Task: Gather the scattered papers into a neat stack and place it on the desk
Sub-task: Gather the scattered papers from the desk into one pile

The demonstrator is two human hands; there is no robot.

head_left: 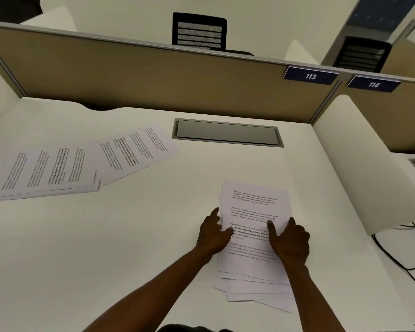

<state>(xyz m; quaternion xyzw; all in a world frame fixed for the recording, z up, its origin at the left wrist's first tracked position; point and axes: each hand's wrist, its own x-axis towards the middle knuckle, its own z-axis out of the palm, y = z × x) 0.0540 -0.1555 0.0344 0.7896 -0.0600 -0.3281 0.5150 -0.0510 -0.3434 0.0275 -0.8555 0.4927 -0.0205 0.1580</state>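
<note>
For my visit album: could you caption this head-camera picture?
Left hand and right hand square up a pile of printed papers on a white desk; more sheets wait nearby.

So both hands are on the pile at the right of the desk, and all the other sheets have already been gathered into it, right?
Not quite. Both the left hand and right hand are on the pile at the right of the desk, but the head view shows other sheets not yet gathered, lying at the left of the desk.

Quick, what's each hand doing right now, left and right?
Left hand: open, fingers on the left edge of the paper pile.
Right hand: open, fingers pressing on the pile's right side.
</note>
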